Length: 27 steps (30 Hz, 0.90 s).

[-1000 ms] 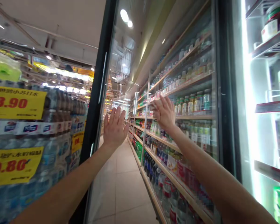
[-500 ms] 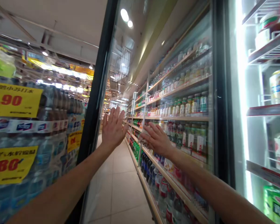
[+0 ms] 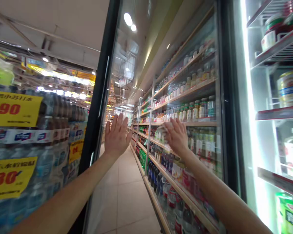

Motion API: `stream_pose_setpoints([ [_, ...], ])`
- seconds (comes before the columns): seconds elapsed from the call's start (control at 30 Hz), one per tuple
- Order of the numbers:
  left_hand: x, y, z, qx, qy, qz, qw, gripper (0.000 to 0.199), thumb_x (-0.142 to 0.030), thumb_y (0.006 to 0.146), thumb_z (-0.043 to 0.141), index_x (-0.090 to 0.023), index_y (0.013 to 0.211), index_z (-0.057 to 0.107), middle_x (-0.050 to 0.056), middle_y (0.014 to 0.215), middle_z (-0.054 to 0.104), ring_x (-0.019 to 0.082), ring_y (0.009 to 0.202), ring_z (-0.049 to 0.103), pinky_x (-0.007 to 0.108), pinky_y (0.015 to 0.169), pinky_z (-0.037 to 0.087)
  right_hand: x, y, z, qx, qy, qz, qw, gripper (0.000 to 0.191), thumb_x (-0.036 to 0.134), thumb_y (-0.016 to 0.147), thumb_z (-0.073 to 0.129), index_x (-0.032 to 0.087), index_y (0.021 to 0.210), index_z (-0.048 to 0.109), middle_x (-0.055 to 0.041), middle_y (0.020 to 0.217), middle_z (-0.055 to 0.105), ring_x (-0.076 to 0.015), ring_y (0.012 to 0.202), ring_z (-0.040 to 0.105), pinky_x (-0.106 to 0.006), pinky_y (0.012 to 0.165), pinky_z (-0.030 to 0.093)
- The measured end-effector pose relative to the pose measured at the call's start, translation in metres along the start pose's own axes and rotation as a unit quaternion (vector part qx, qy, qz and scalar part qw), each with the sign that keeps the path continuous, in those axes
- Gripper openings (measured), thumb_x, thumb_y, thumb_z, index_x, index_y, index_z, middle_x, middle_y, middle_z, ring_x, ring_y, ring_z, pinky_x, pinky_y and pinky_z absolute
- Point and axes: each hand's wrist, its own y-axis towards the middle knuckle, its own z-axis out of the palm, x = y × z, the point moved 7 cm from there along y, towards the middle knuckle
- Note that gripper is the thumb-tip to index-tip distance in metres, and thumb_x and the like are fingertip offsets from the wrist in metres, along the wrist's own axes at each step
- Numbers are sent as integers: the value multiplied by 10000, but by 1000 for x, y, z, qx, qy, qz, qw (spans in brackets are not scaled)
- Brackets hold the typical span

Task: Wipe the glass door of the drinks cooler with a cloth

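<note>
A glass door (image 3: 129,81) with a dark frame stands open in front of me. My left hand (image 3: 116,135) lies flat on or just before the glass near the door's left edge, fingers spread. To the right, my right hand (image 3: 177,136) is at the glass too, with a pale crumpled cloth or tissue (image 3: 162,129) at its fingertips. Through the glass show shelves of bottles and jars (image 3: 185,112) and a tiled aisle floor (image 3: 130,195).
At the left are stacked bottle packs (image 3: 48,136) with yellow price signs (image 3: 9,109). A lit cooler with wire shelves (image 3: 278,113) holding jars, cans and jugs stands at the right.
My right hand has moved to the right and slightly up across the glass, with the pale thing at its fingers. My left hand has hardly moved.
</note>
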Motion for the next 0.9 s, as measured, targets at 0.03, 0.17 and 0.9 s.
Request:
stream_pose_setpoints([
  [0.03,0,0,0,1,-2,-1,1000,529,-377,885,354,-126,1351,360,143,1436,316,261,1353,233,470,1087,173,-15,1,-3,-23,-16,65,998,394,251,859,408,217,1238,510,-101,1354,450,-269,1310,303,-482,1027,309],
  [0.17,2,0,1,4,-13,-6,1000,532,-365,875,374,-143,1359,350,140,1436,316,268,1354,229,479,1086,167,-8,-3,-3,-30,-19,50,998,401,256,858,403,231,1245,505,-84,1365,439,-257,1325,283,-462,1038,308],
  [0.9,1,2,-1,-2,-1,7,1000,552,-388,883,365,-119,1364,330,154,1445,294,295,1351,224,500,1082,178,-54,-69,-16,-28,-32,139,989,453,223,850,396,220,1300,442,-106,1406,377,-274,1344,238,-507,1037,307],
])
